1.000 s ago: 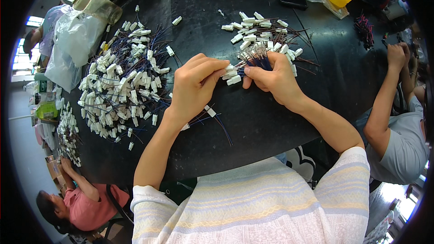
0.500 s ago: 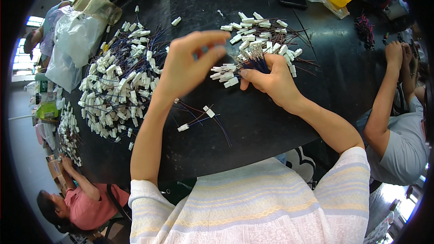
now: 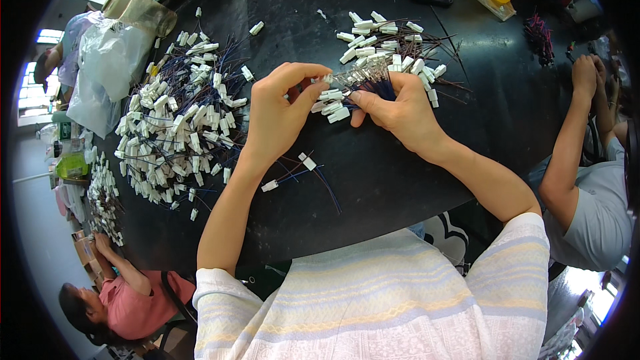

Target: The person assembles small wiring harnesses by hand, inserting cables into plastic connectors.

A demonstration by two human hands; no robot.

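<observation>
Our left hand (image 3: 277, 110) curls with thumb and forefinger almost meeting at the silvery metal tips; we cannot tell whether they grip anything. Our right hand (image 3: 410, 113) is closed around a fanned bundle of thin dark-blue wires (image 3: 381, 88), over the black worktop (image 3: 400, 180), right of a large heap of white plastic connectors (image 3: 167, 140). We'd best keep the fan steady, its tips spread.

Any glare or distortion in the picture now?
Head view: fisheye distortion bows the near edge of the black table; head view: glare lies right of the rightmost white connector pile; head view: the upper-left windows are washed out; head view: wires in the right hand are too fine to separate.
</observation>
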